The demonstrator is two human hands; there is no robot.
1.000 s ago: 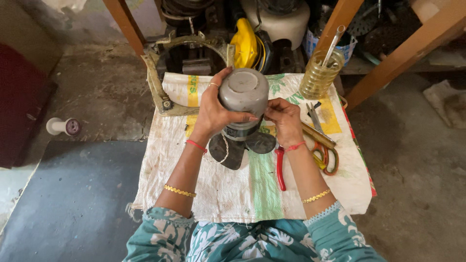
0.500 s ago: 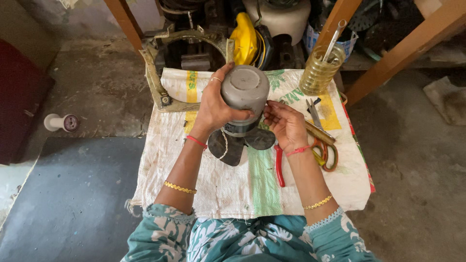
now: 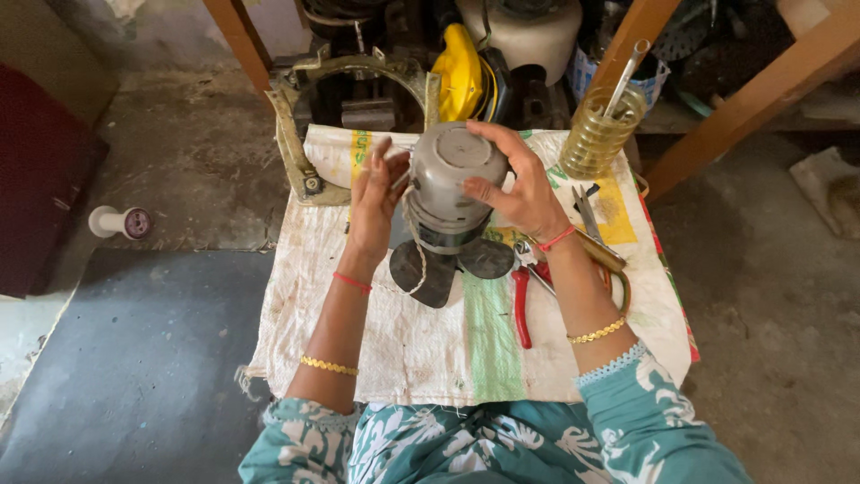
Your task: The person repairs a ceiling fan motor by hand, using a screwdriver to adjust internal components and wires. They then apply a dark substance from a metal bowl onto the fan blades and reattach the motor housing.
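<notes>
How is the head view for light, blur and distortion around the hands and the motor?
Head view: soft, even daylight, no hard shadows or glare; the grey motor and fan blades are sharp; left hand shows slight finger blur, right hand is crisp; wide-angle bending tilts the wooden legs at the edges.

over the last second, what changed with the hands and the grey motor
The left hand let go of the top of the grey motor and now lies open along its left side. The right hand moved up from the base to grip the top. The motor stayed upright on the woven sack, and the red pliers stayed put.
</notes>
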